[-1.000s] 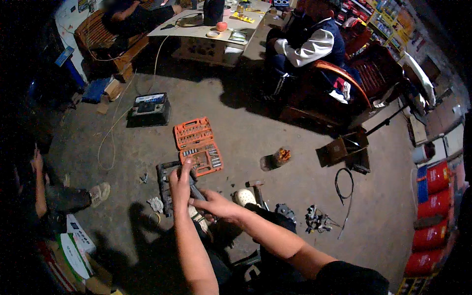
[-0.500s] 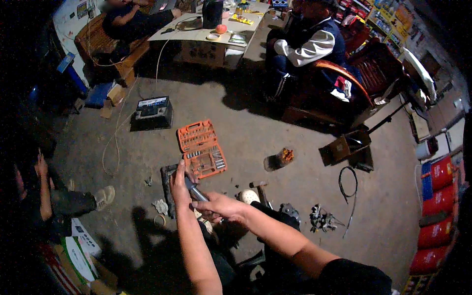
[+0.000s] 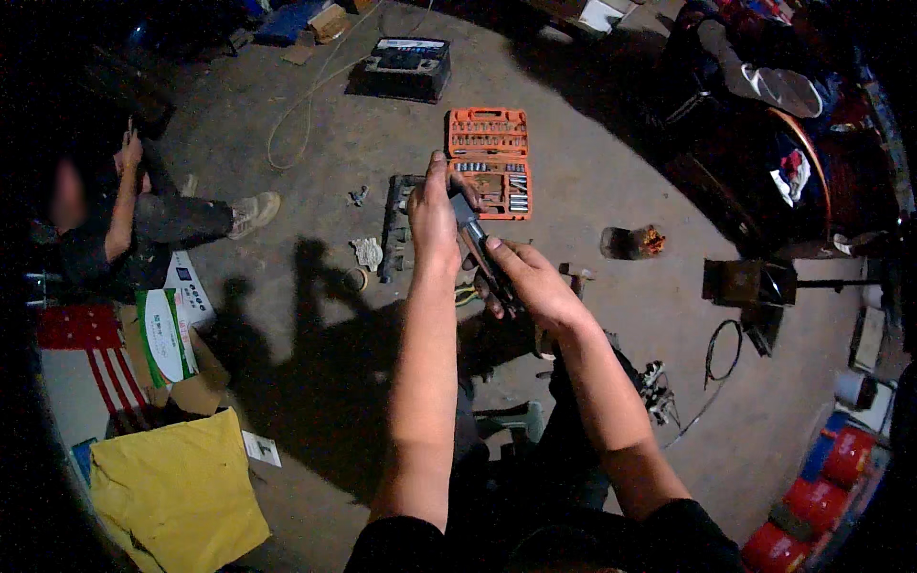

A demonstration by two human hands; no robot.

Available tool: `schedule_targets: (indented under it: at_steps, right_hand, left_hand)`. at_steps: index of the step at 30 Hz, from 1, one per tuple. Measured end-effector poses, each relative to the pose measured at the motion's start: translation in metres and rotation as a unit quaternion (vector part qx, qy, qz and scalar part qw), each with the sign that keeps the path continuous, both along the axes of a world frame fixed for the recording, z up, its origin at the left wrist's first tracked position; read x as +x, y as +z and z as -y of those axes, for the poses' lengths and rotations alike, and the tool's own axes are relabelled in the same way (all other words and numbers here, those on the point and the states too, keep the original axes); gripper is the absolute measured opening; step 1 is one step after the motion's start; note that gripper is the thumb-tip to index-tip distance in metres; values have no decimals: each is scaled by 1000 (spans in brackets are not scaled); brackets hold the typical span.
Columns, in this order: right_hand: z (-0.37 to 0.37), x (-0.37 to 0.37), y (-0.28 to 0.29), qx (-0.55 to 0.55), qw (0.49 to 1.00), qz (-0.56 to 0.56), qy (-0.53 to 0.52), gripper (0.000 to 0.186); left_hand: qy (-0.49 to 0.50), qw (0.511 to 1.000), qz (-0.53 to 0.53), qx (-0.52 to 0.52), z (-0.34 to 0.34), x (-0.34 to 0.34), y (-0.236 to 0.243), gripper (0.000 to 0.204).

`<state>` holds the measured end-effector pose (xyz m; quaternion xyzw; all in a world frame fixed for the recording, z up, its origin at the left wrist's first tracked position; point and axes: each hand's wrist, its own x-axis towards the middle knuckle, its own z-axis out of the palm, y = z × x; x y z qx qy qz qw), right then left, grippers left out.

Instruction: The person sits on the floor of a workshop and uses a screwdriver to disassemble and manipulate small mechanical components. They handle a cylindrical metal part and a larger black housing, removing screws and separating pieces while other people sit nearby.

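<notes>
My left hand is wrapped round the upper end of a long dark grey metal tool with a shiny cylindrical part. My right hand grips its lower part, thumb along the shaft. Just beyond them an open orange socket case lies on the floor, beside a long dark metal part. A pale crumpled item and a tape-like ring lie left of my left hand. Green-handled pliers show partly behind the tool.
A seated person is at left, another at upper right by chairs. A battery and cables lie beyond. Cardboard, a yellow sheet, a small can, a metal box, black cable and red containers surround me.
The view has tilted downward, so the table has mostly left the top and the yellow sheet shows at lower left. Both hands still hold the tool, which sits higher in the picture.
</notes>
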<state>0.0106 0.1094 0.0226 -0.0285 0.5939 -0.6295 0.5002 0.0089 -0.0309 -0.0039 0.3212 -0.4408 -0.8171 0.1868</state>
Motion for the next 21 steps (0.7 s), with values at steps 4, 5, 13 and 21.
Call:
schedule_targets:
  at_steps: [4, 5, 13, 21]
  right_hand:
    - [-4, -6, -11, -17, 999, -29, 15, 40]
    - [-6, -5, -13, -9, 1000, -26, 12, 40]
    - [1, 1, -35, -2, 982, -186, 14, 49]
    - [7, 8, -32, 70, 920, -385, 2, 44]
  left_hand:
    - [-5, 1000, -14, -21, -5, -7, 1, 48]
    - [-5, 1000, -17, -23, -7, -6, 2, 47]
    - [87, 990, 52, -102, 7, -11, -37, 42]
    - [-24, 991, 5, -130, -6, -1, -1, 46]
